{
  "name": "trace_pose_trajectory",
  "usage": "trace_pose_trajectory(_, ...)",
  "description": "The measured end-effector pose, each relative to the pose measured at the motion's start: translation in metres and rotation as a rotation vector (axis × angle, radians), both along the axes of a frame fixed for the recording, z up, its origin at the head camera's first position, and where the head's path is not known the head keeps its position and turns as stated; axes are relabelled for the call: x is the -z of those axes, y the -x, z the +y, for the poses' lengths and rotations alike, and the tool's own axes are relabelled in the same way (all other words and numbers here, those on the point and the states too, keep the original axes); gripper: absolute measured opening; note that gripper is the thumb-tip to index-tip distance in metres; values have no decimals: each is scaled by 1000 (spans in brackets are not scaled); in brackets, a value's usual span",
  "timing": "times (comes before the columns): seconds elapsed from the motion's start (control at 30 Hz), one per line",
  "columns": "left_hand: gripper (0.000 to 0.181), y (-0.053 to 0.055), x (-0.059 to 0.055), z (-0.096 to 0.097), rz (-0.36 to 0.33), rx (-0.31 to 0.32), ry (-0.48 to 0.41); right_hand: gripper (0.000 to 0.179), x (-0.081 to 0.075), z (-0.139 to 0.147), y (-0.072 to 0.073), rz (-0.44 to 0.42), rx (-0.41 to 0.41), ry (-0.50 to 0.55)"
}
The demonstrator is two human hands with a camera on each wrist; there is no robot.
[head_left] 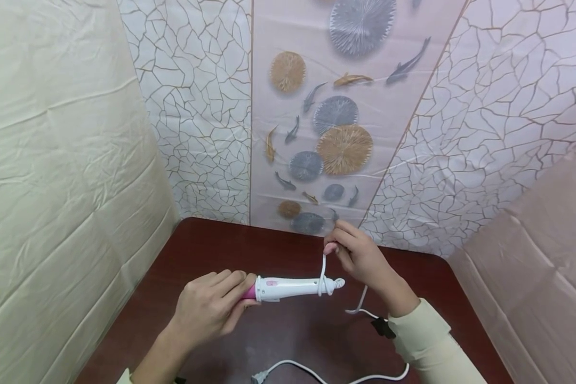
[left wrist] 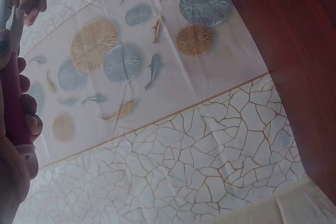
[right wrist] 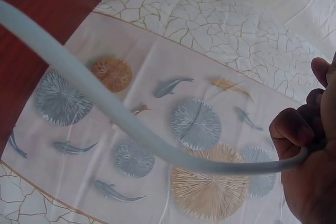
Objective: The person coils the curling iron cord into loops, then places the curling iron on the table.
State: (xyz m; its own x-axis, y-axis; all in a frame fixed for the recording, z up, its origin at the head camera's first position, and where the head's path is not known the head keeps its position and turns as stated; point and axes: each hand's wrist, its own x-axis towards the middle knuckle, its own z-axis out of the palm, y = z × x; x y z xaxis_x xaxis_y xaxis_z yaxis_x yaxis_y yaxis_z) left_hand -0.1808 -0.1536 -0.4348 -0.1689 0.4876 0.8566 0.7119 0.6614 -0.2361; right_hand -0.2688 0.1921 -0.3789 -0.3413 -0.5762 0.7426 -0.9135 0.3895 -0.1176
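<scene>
A pink-and-white hair styling iron is held level above the table, its corded end pointing right. My left hand grips it by the pink part, covering most of that end. The white cord loops around the handle close to the tail end. Above that end, my right hand pinches the cord between thumb and fingers. In the right wrist view a stretch of cord runs slack from those fingers across the picture.
The dark red table lies below both hands. Near its front edge is the cord's plug, with more cord curving right. A black strap piece shows by the right sleeve. Patterned sheeting hangs behind, with cream cloth at left.
</scene>
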Motion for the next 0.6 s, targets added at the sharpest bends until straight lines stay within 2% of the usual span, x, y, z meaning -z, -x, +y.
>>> trace_pose_trajectory(0.17,36,0,-2,-1,18,1,1,29,6,-2,5,-38,-17,5)
trace_pose_trajectory(0.33,38,-1,-3,-2,36,-23,-4,33,21,-3,7,-145,-26,43)
trace_pose_trajectory(0.4,39,-1,-3,-2,51,-39,-7,30,27,-3,6,-185,-26,66)
trace_pose_trajectory(0.53,39,1,-3,-2,86,-70,-19,11,39,-5,5,-228,-48,98)
trace_pose_trajectory(0.6,39,2,-2,-2,83,-93,-24,16,42,-6,4,-239,-53,101)
